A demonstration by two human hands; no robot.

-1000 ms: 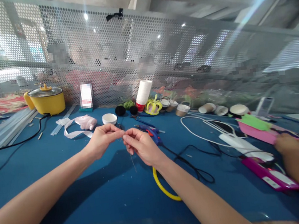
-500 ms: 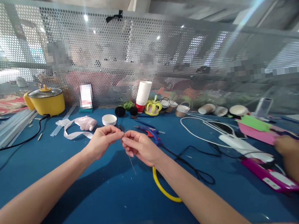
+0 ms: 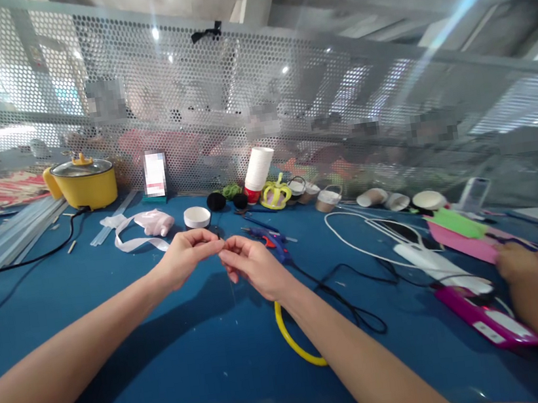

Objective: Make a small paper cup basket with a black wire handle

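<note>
My left hand [image 3: 184, 257] and my right hand [image 3: 256, 268] meet above the middle of the blue table [image 3: 172, 373], thumbs and forefingers pinched, fingertips touching or nearly so. A very thin thread-like strand [image 3: 233, 291] hangs faintly below my right fingers; whether it is thread or wire I cannot tell. What my left fingertips pinch is too small to make out. Just beyond my right hand lies a blue glue gun [image 3: 280, 247] with an orange-red trigger. A yellow ring [image 3: 293, 340] is partly covered by my right forearm. Behind my left hand stands a shallow white cup [image 3: 197, 217].
A yellow electric pot [image 3: 86, 186], clear plastic strips [image 3: 10, 235] and white ribbon [image 3: 138, 244] lie left. Stacked paper cups [image 3: 259, 169] and a yellow crown-shaped piece [image 3: 275, 194] line the mesh panel [image 3: 176, 95]. Rightward are cables, a purple power strip [image 3: 488, 321] and another person's arm [image 3: 532, 279].
My hands stay almost in place, fingers still pinched. The strand below my right hand shows shorter and fainter. The other person's hand at the right has shifted slightly.
</note>
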